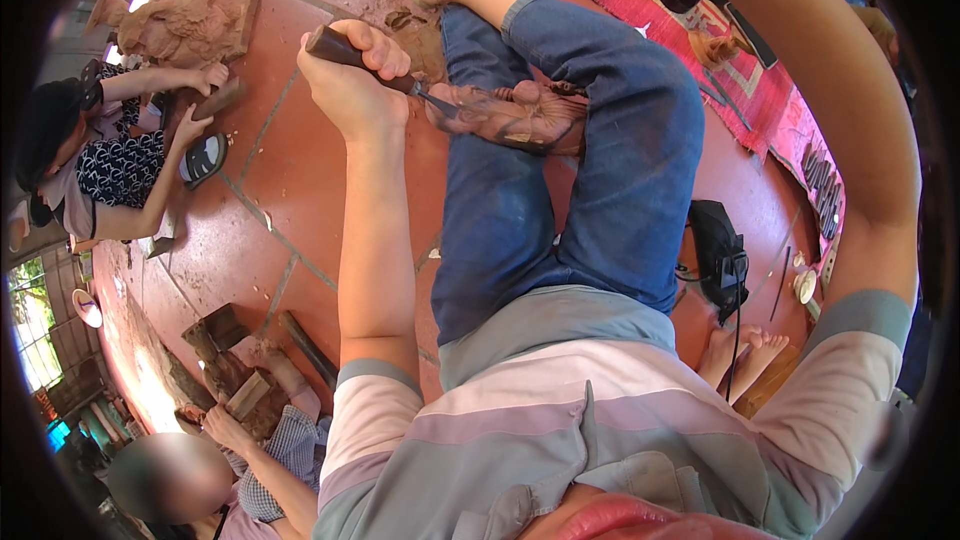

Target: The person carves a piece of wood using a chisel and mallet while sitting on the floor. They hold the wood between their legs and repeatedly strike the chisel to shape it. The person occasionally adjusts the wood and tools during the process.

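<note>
My left hand (350, 90) is wrapped round the dark wooden handle of a chisel (338, 46). Its metal blade points right and meets the left end of a reddish-brown wood carving (540, 118); whether it cuts in cannot be told. The carving, with rounded, grooved shapes, lies across my thighs, its right end against my right leg in blue jeans (630, 90). My right forearm (800, 20) reaches up along the right side and over the top edge, and the hand itself is out of the picture.
Left, a co-worker (120, 170) holds a wooden piece near a large rough carving (190, 25). Another co-worker (250, 460) handles wood blocks lower left. Right are a red mat (765, 110), several tools (822, 190), a black bag (718, 250) with a cable, and bare feet (735, 352).
</note>
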Motion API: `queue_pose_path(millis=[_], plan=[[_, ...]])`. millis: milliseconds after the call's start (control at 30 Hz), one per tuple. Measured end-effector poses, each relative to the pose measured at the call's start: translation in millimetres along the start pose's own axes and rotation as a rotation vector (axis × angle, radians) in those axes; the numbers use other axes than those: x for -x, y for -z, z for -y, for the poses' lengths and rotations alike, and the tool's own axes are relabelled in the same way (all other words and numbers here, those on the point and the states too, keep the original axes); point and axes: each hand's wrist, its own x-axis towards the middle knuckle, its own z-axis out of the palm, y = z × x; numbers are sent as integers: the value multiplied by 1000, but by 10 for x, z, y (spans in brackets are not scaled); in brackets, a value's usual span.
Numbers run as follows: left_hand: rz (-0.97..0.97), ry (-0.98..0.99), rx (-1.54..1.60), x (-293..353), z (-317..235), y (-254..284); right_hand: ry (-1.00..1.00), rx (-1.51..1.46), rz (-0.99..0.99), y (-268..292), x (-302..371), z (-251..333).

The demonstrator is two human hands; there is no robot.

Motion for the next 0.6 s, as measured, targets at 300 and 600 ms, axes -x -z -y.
queue_pose_path(millis=[300,600], plan=[[-93,25,-17,-52,11,-24,13,39,98,79,7,45],[-114,82,67,-100,50,49,-36,59,37,-16,16,138]])
